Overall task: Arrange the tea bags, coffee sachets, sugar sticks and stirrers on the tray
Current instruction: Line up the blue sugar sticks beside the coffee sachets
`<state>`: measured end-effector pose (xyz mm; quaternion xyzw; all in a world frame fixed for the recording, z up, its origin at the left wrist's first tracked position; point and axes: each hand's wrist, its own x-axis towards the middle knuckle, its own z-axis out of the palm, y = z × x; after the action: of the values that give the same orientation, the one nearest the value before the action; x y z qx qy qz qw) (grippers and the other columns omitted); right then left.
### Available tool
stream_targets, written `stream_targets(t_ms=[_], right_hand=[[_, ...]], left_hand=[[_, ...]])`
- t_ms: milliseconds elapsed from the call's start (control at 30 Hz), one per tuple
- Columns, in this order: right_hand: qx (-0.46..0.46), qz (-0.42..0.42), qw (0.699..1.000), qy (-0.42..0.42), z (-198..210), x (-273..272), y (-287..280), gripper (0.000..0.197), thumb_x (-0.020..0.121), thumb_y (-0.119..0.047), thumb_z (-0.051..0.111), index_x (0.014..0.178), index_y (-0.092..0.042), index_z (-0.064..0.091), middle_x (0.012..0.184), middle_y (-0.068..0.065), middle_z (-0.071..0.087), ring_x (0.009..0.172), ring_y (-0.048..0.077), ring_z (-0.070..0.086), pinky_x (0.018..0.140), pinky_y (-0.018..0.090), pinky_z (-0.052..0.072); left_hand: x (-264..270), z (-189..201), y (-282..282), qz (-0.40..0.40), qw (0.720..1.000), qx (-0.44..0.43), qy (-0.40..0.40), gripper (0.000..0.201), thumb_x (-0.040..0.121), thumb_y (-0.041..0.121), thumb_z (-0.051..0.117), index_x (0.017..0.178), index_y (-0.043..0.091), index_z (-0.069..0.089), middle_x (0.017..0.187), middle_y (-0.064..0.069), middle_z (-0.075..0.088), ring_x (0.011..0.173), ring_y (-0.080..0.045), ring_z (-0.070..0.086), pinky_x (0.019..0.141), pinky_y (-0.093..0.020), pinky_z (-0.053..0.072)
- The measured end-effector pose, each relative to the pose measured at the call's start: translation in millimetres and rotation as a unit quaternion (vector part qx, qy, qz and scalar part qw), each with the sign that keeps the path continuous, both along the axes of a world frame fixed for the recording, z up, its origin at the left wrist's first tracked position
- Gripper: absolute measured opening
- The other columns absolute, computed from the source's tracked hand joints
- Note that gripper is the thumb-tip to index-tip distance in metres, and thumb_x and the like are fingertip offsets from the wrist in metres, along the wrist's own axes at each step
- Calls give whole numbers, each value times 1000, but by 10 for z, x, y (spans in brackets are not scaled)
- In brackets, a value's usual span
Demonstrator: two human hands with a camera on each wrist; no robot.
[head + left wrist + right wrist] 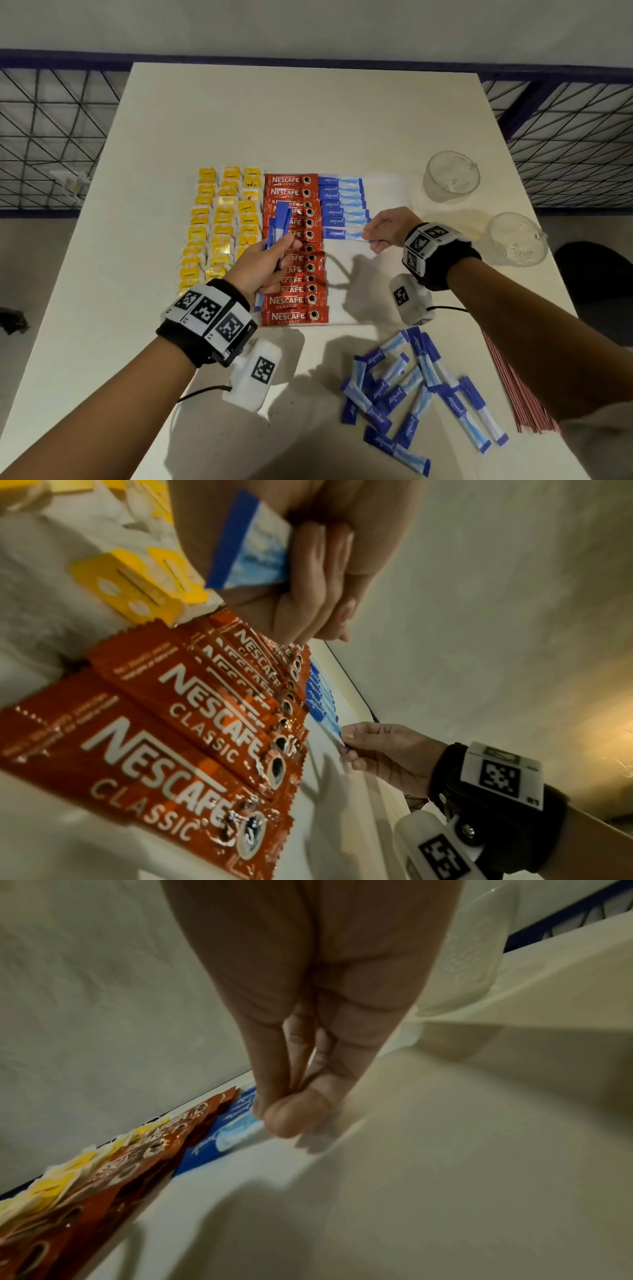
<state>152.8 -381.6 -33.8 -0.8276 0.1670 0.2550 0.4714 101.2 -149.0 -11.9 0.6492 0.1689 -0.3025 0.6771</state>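
On the white tray (387,192) lie columns of yellow tea bags (219,226), red Nescafe coffee sachets (294,253) and several blue sugar sticks (342,200). My right hand (380,233) pinches the pale end of one sugar stick (342,233) just below that blue column, low over the tray; in the right wrist view its fingertips (291,1121) close on that stick (219,1139). My left hand (270,260) hovers above the coffee sachets and grips a small bundle of sugar sticks (279,222), seen close in the left wrist view (250,547).
A loose pile of sugar sticks (414,387) lies on the table near me. Red stirrers (513,387) lie at the right under my forearm. Two glass cups (450,176) (517,238) stand right of the tray. The tray's right part is bare.
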Motion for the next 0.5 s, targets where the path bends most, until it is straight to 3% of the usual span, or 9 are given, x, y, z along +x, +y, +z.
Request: stream_targets(t_ms=[100,300,367,500], right_hand=[[-21,-24,999,6,-58,64,15,21,79,1,68,69,-9,51,59,13,59,33,9,55,47,20,53],[-53,-32,998,16,-80,132,28,26,79,-6,70,70,-11,47,61,10,60,33,8,54,49,22,53],[-60,-37,997,16,-76,133,34,26,80,-6,70,70,-12,46,62,9,58,39,12,54,46,21,51],[-64,-43,997,10,-88,126,31,27,81,-9,69,70,-13,46,63,7,56,51,16,51,53,24,49]], left_hand=[[-2,-9,14,4,1000,-1,5,24,98,31,41,91,14,57,46,9,39,28,-2,23,29,-12,18],[-5,-19,44,2,1000,-3,7,24,98,31,41,92,14,57,45,10,38,28,-2,23,30,-13,17],[-6,-14,44,2,1000,-1,8,24,98,31,41,92,14,57,45,10,37,28,-2,22,30,-12,17],[-7,-9,36,-2,1000,1,10,25,99,32,40,91,15,57,45,9,38,28,-2,22,30,-13,17]])
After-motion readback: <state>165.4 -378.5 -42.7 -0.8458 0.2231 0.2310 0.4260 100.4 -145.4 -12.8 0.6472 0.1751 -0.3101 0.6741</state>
